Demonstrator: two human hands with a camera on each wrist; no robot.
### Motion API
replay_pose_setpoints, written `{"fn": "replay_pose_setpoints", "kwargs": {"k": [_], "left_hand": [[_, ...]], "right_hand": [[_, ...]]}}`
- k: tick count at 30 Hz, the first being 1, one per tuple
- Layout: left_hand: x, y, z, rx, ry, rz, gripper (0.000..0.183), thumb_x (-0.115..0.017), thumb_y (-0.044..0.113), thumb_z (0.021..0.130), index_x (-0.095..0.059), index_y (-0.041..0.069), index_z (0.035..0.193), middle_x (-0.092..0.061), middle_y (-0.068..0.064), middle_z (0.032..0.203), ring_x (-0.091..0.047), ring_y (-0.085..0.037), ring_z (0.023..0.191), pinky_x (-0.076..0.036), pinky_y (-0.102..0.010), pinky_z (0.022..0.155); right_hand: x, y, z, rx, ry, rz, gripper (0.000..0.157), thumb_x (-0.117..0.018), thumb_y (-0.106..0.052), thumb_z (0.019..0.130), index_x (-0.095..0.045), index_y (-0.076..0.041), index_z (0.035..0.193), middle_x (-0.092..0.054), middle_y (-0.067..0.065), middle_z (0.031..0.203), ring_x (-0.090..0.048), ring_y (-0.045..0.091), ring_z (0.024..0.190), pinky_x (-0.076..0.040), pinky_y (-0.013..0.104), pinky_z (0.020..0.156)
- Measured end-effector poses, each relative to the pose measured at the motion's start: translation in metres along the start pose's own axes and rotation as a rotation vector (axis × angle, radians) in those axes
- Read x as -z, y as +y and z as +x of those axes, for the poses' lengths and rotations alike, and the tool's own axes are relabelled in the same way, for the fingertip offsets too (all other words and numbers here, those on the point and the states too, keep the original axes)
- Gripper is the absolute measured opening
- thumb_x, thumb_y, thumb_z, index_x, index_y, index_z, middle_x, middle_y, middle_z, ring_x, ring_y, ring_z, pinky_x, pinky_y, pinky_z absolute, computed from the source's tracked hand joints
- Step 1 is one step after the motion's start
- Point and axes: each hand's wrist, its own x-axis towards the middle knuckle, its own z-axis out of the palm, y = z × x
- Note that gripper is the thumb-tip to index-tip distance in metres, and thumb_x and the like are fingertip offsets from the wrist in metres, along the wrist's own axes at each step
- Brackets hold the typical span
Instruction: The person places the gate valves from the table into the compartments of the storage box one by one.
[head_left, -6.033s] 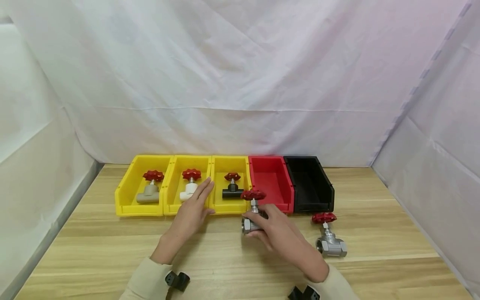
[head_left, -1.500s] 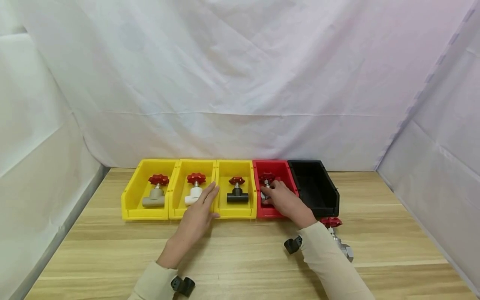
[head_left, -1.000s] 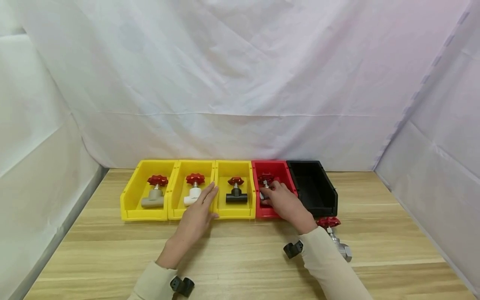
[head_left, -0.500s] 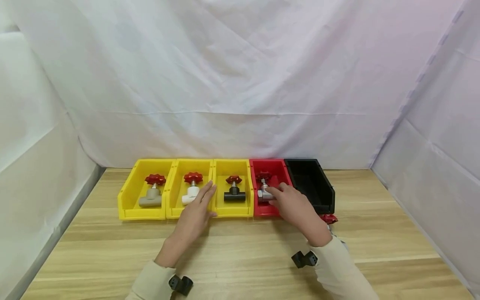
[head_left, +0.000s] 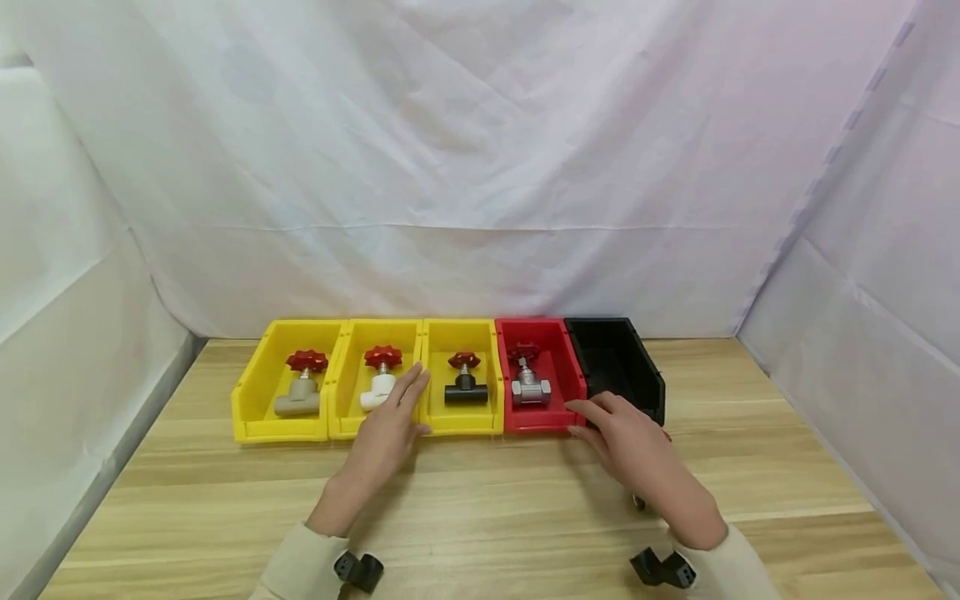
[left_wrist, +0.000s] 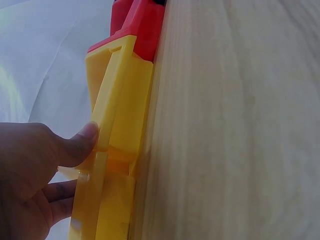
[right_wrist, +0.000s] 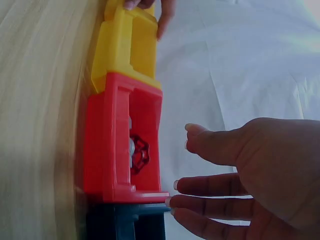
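A metal valve with a red handwheel (head_left: pixel 531 392) lies in the red bin (head_left: pixel 564 375). Beside it, my right hand (head_left: pixel 637 446) hovers by the front corner of the red and black bins, fingers apart and holding nothing. That hand almost fully hides a second metal valve (head_left: pixel 638 502) on the table; only small bits show. My left hand (head_left: pixel 381 437) rests over the join of two yellow bins, fingers extended, its thumb on the front rim in the left wrist view. Near its fingertips, the middle yellow bin (head_left: pixel 360 333) holds a white valve (head_left: pixel 377 392).
The black bin (head_left: pixel 611 362) ends the row on the right. A grey valve (head_left: pixel 300 396) lies in the leftmost yellow bin (head_left: pixel 247 408), a black valve (head_left: pixel 466 390) in the yellow bin beside the red one. White cloth (head_left: pixel 465 167) hangs behind the wooden table (head_left: pixel 480 525).
My right hand has carried the metal valve from in front of the bins into the red bin, let go of it and drawn back to the right. My left hand has stayed in place.
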Motion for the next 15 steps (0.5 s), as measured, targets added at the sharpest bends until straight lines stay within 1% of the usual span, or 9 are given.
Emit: {"fn": "replay_pose_setpoints", "kwargs": {"k": [3,5,8,12,15], "left_hand": [[0.001,-0.002,0.0,0.011,-0.003,0.008,0.076,-0.077,0.013,0.081,-0.038,0.007,0.146,-0.032,-0.01,0.152,-0.033,-0.008,0.049,-0.037,-0.017,0.046],[0.001,-0.002,0.0,0.012,-0.004,0.012,0.076,-0.077,0.013,0.08,-0.038,0.007,0.146,-0.032,-0.01,0.152,-0.033,-0.008,0.049,-0.036,-0.017,0.046],[0.0,-0.003,0.0,0.007,-0.006,0.012,0.077,-0.077,0.012,0.08,-0.037,0.007,0.146,-0.032,-0.01,0.152,-0.032,-0.007,0.048,-0.036,-0.017,0.045],[-0.001,-0.002,-0.001,0.004,-0.006,0.004,0.077,-0.077,0.012,0.081,-0.037,0.006,0.146,-0.031,-0.01,0.152,-0.032,-0.007,0.048,-0.036,-0.017,0.045],[-0.002,-0.002,0.0,0.001,-0.007,-0.002,0.077,-0.077,0.013,0.081,-0.036,0.007,0.147,-0.031,-0.01,0.152,-0.033,-0.007,0.048,-0.037,-0.017,0.046]], "right_hand": [[0.003,0.005,-0.01,0.024,0.043,0.018,0.031,-0.076,-0.019,0.083,-0.069,-0.012,0.113,-0.062,0.003,0.093,-0.056,0.012,0.077,-0.051,0.029,0.064],[0.005,0.008,-0.016,0.03,0.055,0.018,0.03,-0.076,-0.019,0.083,-0.069,-0.011,0.112,-0.062,0.002,0.092,-0.056,0.012,0.077,-0.051,0.029,0.064],[0.007,0.013,-0.026,0.02,0.053,-0.004,0.031,-0.077,-0.018,0.083,-0.069,-0.013,0.112,-0.061,0.001,0.092,-0.055,0.011,0.076,-0.051,0.029,0.064],[0.007,0.025,-0.043,0.017,0.053,-0.031,0.03,-0.078,-0.019,0.081,-0.07,-0.016,0.11,-0.06,-0.002,0.092,-0.051,0.008,0.073,-0.048,0.026,0.06],[0.008,0.035,-0.057,0.01,0.05,-0.045,0.029,-0.078,-0.021,0.08,-0.07,-0.019,0.108,-0.06,-0.003,0.095,-0.055,0.01,0.079,-0.05,0.029,0.063]]}}
